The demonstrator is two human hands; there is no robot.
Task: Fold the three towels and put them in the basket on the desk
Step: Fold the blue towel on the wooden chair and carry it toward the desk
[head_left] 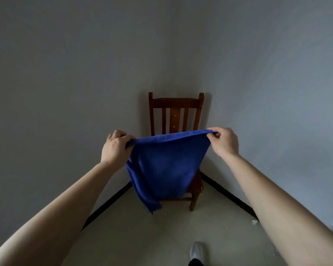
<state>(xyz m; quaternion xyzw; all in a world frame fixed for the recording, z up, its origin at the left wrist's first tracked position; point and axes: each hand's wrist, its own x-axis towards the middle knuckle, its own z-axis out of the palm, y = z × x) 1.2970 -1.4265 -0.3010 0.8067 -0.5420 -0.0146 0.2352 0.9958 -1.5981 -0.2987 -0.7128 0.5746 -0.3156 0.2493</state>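
A blue towel [163,169] hangs in the air in front of me, stretched by its top edge between both hands. My left hand [114,148] pinches the top left corner. My right hand [224,143] pinches the top right corner, a little higher. The cloth droops down to a point at the lower left and covers the seat of the chair behind it. No other towel, basket or desk is in view.
A brown wooden chair [176,114] stands in the corner of the room, against grey walls with a black skirting strip [108,204]. Pale floor lies in front of it. My foot in a white shoe [197,251] shows at the bottom.
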